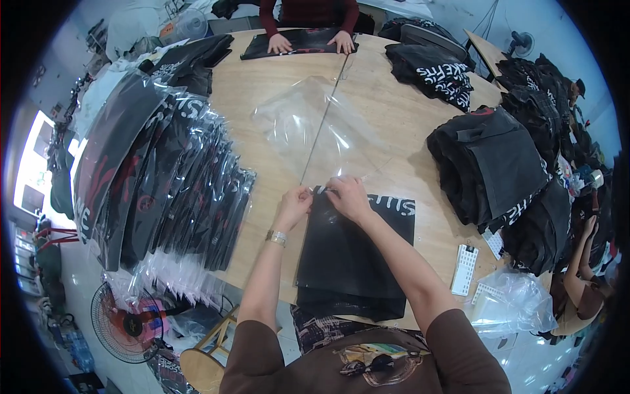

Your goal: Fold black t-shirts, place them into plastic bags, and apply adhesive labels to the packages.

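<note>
A folded black garment (pixel 354 262) with white lettering lies flat in front of me, its near end at the table edge. At its far left corner my left hand (pixel 296 202) is closed in a pinch, with a small pale bit by the fingertips that is too small to name. My right hand (pixel 350 198) is bent over the garment's far edge, fingers closed at the same corner. The two hands nearly meet there. Just beyond them a clear plastic bag (pixel 295 125) lies flat on the table (pixel 387 131).
Bagged black garments (pixel 177 184) form a long stack on the left. Loose black garments (pixel 489 164) are piled at right, near a white card (pixel 464 270) and clear plastic bags (pixel 515 302). Across the table, a person's hands (pixel 341 43) rest on another garment (pixel 298 43). A fan (pixel 128 323) stands lower left.
</note>
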A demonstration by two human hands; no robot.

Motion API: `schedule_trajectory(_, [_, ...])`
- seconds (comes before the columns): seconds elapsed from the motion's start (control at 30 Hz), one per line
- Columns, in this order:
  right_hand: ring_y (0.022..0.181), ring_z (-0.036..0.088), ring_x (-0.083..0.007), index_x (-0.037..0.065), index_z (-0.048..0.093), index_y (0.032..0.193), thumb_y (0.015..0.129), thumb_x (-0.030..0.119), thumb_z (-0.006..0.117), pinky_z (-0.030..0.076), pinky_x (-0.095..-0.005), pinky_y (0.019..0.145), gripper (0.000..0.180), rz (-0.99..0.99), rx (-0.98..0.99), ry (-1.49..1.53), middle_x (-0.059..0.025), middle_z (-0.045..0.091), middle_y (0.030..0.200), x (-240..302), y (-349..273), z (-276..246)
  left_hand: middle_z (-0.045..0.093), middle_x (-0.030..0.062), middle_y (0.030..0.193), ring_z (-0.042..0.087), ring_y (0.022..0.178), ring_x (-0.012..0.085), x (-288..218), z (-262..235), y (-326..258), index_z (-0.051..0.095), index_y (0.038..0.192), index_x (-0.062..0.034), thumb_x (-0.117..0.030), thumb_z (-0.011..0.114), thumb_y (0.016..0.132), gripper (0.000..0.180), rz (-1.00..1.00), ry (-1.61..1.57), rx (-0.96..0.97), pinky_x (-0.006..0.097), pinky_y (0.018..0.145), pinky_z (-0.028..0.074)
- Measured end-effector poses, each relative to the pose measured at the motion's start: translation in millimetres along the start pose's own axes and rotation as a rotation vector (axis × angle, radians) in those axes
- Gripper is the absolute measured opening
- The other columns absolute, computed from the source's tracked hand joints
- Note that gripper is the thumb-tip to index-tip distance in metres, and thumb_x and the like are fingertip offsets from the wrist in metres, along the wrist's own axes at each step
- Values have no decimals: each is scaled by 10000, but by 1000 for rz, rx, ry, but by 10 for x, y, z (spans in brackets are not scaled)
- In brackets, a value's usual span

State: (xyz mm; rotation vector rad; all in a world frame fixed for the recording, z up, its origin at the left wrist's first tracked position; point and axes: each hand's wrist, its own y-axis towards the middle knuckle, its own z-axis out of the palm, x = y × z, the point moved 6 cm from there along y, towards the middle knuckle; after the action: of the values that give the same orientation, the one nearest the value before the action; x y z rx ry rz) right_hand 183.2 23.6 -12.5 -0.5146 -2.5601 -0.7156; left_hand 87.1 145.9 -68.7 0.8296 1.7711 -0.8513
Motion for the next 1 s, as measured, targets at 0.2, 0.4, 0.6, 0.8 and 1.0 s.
schedule_trajectory(0.2, [912,492,-290,75,541,1009,683,222,677,357,-387,815,383,331,-483,-309,-100,526,874,-549,-64,-574,573,-9,665,540,552,50,73,-23,-16,603,916,5,-66,537,849,118,7,2,-18,200,503,443])
schedule_trajectory(0.4, [882,576,-277,39,605,976,726,206,633,429,-380,780,302,670,-438,-41,-125,609,848,-1343,-26,-703,543,-30,653,515,556,38,123,-4,3,604,924,-1,-76,534,861,120,7,21,-20,192,498,430])
schedule_trajectory(0.6, [713,634,-260,49,657,829,770,195,585,483,-360,653,173,733,-243,110,-126,651,745,-1786,-286,-631,522,-53,650,487,558,20,108,51,-73,590,936,-30,-97,529,878,107,-37,-52,-13,175,491,406])
schedule_trajectory(0.8, [712,633,-256,66,658,828,764,200,591,483,-358,658,163,820,-152,146,-111,652,738,-1904,-821,-865,567,-25,642,476,546,33,192,177,-103,611,934,-6,-203,470,919,242,-105,-258,1,202,495,377])
schedule_trajectory(1.0, [727,634,-282,80,655,826,754,215,591,487,-380,685,165,887,-151,-49,-123,656,740,-1610,-1071,-1106,584,-24,673,478,602,36,69,248,-124,618,854,7,-264,498,914,302,-25,-341,4,227,535,382])
